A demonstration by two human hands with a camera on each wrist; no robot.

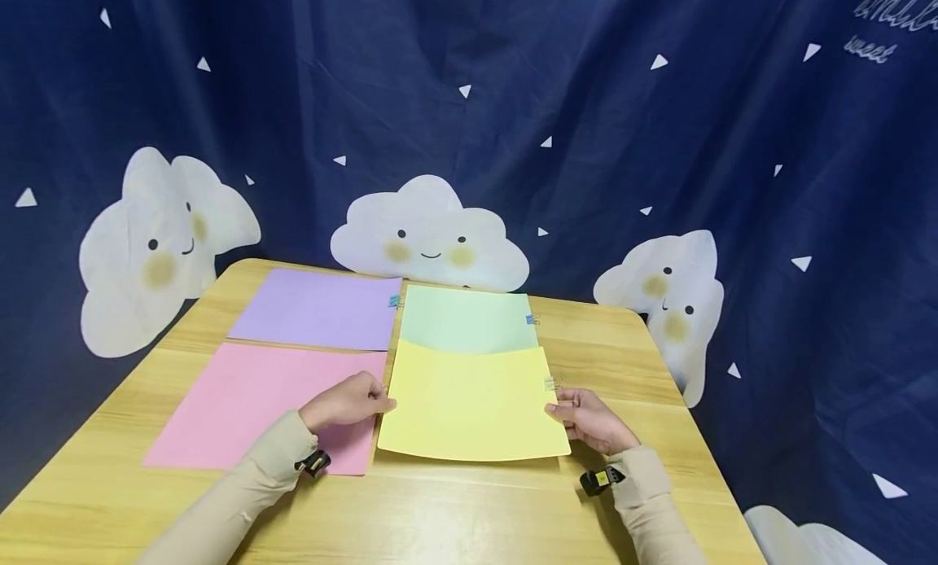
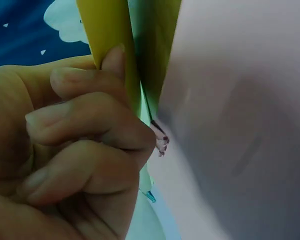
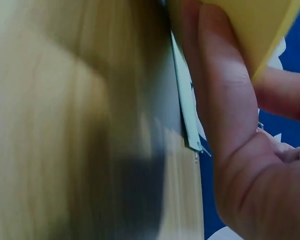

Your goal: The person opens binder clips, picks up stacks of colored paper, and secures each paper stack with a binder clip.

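Observation:
Yellow paper [image 1: 472, 402] is held slightly raised and a little bowed over the near part of the table, its far edge overlapping light green paper [image 1: 469, 317]. My left hand [image 1: 348, 402] pinches its left edge, thumb on top and the other fingers curled beneath. At the opposite edge my right hand [image 1: 593, 422] pinches it between thumb and fingers. A clip [image 1: 551, 383] sits on the yellow paper's right edge, just above the right hand. In the right wrist view, the edge of the yellow paper [image 3: 265, 30] lies between thumb and fingers.
Pink paper [image 1: 271, 410] lies under and left of my left hand. Beyond it is purple paper [image 1: 315, 308] with a blue clip [image 1: 394, 301]. Another blue clip [image 1: 531, 320] holds the green paper's right edge. A dark blue curtain [image 1: 586, 76] hangs behind the wooden table [image 1: 410, 516].

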